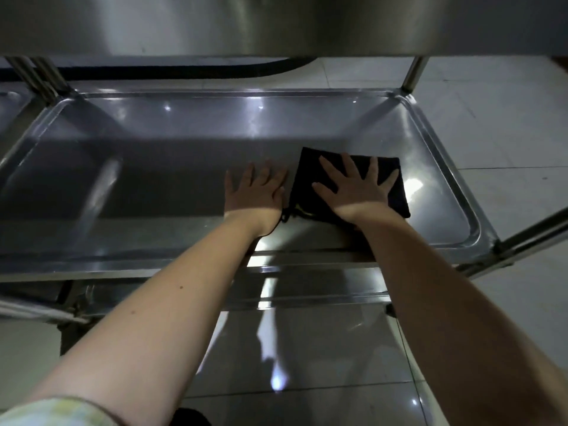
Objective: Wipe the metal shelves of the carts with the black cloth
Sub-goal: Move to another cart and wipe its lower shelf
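Observation:
A folded black cloth [396, 179] lies flat on the right half of the cart's middle metal shelf [138, 179]. My right hand [358, 189] presses down on the cloth with fingers spread. My left hand [255, 192] rests flat on the bare shelf just left of the cloth, fingers apart, its edge touching the cloth's left side. Both forearms reach in over the shelf's front rim.
The upper shelf [276, 23] overhangs at the top of view. A lower shelf [307, 290] shows beneath the front rim. Cart posts stand at the back right [413, 73] and front right [528, 232]. A second cart's shelf [9, 103] adjoins at left. Glossy tiled floor [491, 133] surrounds.

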